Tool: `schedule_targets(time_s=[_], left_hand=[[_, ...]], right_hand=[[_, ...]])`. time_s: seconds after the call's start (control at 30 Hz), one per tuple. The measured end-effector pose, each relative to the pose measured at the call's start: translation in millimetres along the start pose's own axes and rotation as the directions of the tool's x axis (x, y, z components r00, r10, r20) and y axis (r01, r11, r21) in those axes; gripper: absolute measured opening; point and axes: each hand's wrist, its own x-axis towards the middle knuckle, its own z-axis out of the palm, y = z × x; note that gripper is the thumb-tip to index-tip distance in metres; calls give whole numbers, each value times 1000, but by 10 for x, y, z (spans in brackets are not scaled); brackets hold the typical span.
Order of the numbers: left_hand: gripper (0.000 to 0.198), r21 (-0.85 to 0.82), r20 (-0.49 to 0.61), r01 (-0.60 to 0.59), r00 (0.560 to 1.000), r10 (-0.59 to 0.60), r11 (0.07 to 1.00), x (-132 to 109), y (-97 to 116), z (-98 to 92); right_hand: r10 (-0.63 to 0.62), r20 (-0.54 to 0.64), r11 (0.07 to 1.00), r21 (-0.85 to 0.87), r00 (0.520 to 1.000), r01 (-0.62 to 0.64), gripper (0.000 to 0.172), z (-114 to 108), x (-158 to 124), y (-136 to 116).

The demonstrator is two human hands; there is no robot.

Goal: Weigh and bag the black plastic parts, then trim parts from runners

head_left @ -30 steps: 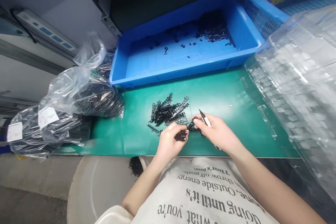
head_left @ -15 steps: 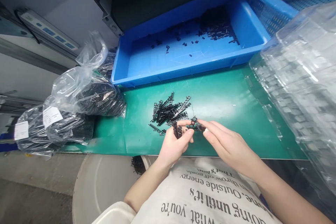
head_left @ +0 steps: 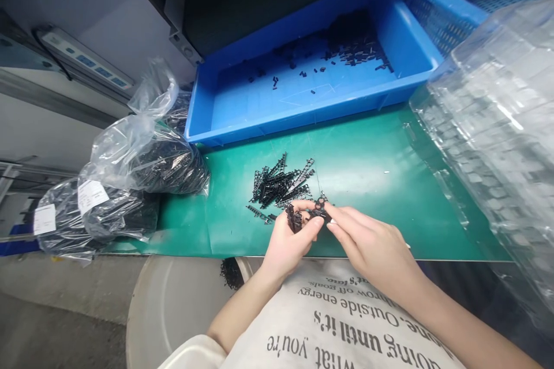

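My left hand (head_left: 291, 240) is shut on a tangled black plastic moulded runner (head_left: 295, 219). My right hand (head_left: 367, 241) pinches a small black plastic piece (head_left: 321, 211) between its fingertips, close to my left hand. The two hands nearly meet above the green mat (head_left: 372, 184). A loose heap of black plastic runners (head_left: 277, 187) lies just beyond my hands. A craft knife may be tucked inside my right hand, but I cannot tell from this view.
A blue plastic tray (head_left: 303, 109) holds several small black cut pieces beyond the mat. Bagged black parts (head_left: 147, 164) are at left, stacked clear plastic trays (head_left: 493, 127) at right. Below the bench edge stands a white bucket (head_left: 177, 311) with black scraps (head_left: 230, 274).
The white-handled blade seen in my right hand a second ago no longer shows. My right hand has turned and moved closer to my left, pinching the black piece.
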Motion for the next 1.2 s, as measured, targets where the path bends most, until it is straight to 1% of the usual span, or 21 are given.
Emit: schedule_targets(time_s=[0.2, 0.33, 0.4, 0.5, 0.57, 0.63, 0.7, 0.73, 0.77, 0.8, 0.83, 0.87, 0.9, 0.93, 1.03, 1.07, 1.1, 1.17, 1.2], left_hand=[[26, -14, -44, -35, 998, 35, 999, -1, -36, 27], [28, 20, -88, -57, 994, 59, 998, -3, -60, 24], [30, 8, -84, -38, 996, 38, 999, -6, -61, 29], [31, -10, -47, -1, 999, 1, 1000, -12, -59, 45], [27, 46, -48, -36, 998, 38, 998, -6, -61, 35], [22, 154, -85, -91, 991, 105, 984, 20, -60, -20], [16, 317, -179, -133, 964, 197, 939, 64, -42, -138], [14, 418, -246, -142, 933, 262, 897, 92, -24, -218], [14, 523, -310, -138, 888, 339, 841, 121, -1, -307], [14, 623, -358, -122, 834, 420, 772, 152, 23, -399], [14, 707, -386, -97, 778, 497, 701, 183, 46, -488], [15, 768, -393, -69, 733, 555, 636, 216, 63, -570], [16, 811, -388, -43, 708, 590, 584, 249, 73, -641], [17, 839, -377, -16, 705, 601, 544, 283, 73, -698], [16, 878, -346, 36, 738, 579, 478, 372, 37, -795], [16, 881, -340, 39, 746, 573, 471, 389, 22, -805], [16, 881, -337, 33, 744, 577, 473, 396, 13, -804], [16, 873, -333, -4, 725, 603, 488, 375, 14, -766], [16, 870, -323, -28, 723, 611, 493, 347, 23, -727]], right_hand=[[13, -20, 1000, 11, 1000, -12, 36, 25, -11, -46], [22, -17, 999, 26, 1000, -22, 37, 44, -25, -43], [30, -14, 999, 38, 999, -30, 37, 58, -28, -39], [52, -7, 996, 66, 999, -52, 38, 73, -27, -35], [83, -11, 992, 100, 997, -81, 38, 75, -28, -29], [130, -5, 982, 139, 991, -128, 39, 75, -35, -9], [179, 21, 969, 171, 984, -180, 39, 82, -48, 27], [198, 37, 963, 181, 979, -202, 39, 93, -55, 49], [212, 51, 958, 188, 976, -218, 39, 109, -61, 70], [221, 65, 954, 195, 973, -229, 39, 129, -66, 89], [226, 73, 950, 202, 971, -236, 40, 154, -69, 104], [228, 76, 948, 211, 971, -239, 40, 182, -70, 114], [226, 72, 946, 222, 971, -237, 40, 211, -70, 119], [220, 64, 945, 235, 973, -229, 41, 238, -68, 121], [196, 2, 942, 276, 981, -189, 41, 299, -59, 114], [192, -11, 939, 292, 981, -181, 40, 309, -55, 113], [195, -19, 933, 311, 981, -179, 38, 312, -50, 112], [215, -16, 912, 362, 976, -195, 36, 302, -29, 111], [232, -3, 894, 395, 973, -212, 35, 291, -13, 108]])
